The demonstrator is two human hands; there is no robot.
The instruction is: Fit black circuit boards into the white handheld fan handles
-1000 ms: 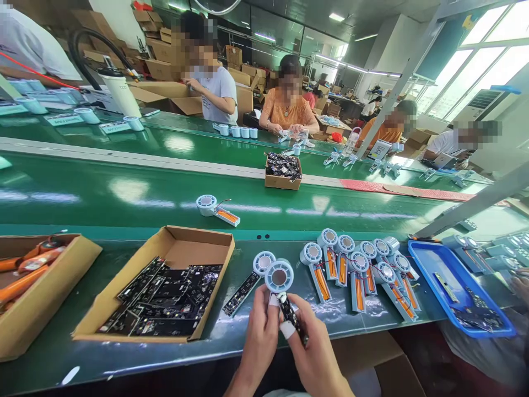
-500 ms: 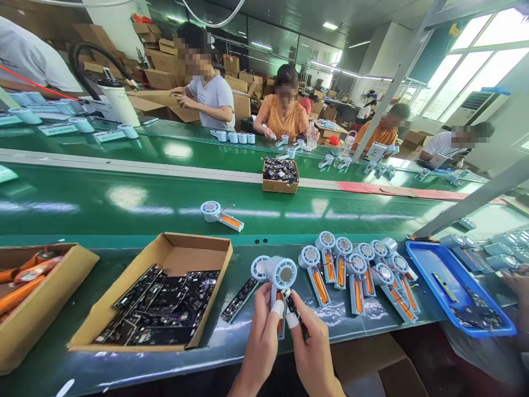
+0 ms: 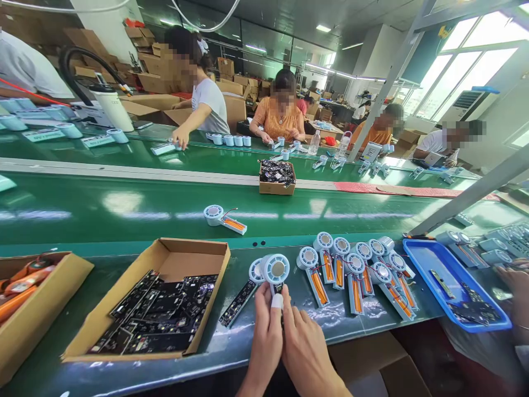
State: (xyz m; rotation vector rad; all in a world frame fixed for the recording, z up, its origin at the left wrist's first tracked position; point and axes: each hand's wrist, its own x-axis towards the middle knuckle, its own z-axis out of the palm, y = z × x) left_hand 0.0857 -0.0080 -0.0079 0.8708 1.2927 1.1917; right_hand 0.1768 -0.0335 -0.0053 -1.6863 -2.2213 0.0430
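Observation:
My left hand (image 3: pixel 266 333) and my right hand (image 3: pixel 303 347) are pressed together around the handle of a small pale-blue fan unit (image 3: pixel 276 270), whose round head sticks up above my fingers. A white finger cot shows on a left fingertip. A black circuit board lies hidden between my palms. Both hands hover over the green bench edge, just right of a second fan unit with a bare circuit board (image 3: pixel 243 295) lying flat.
An open cardboard box of black circuit boards (image 3: pixel 152 309) sits left of my hands. A row of several fan units with orange batteries (image 3: pixel 355 270) lies to the right, then a blue tray (image 3: pixel 450 281). One fan unit (image 3: pixel 225 218) rides the green conveyor. People work across the belt.
My hands have closed together over the fan's handle, hiding the circuit board that was visible between my fingers. The fan on the conveyor has drifted right. A person opposite reaches onto the far belt.

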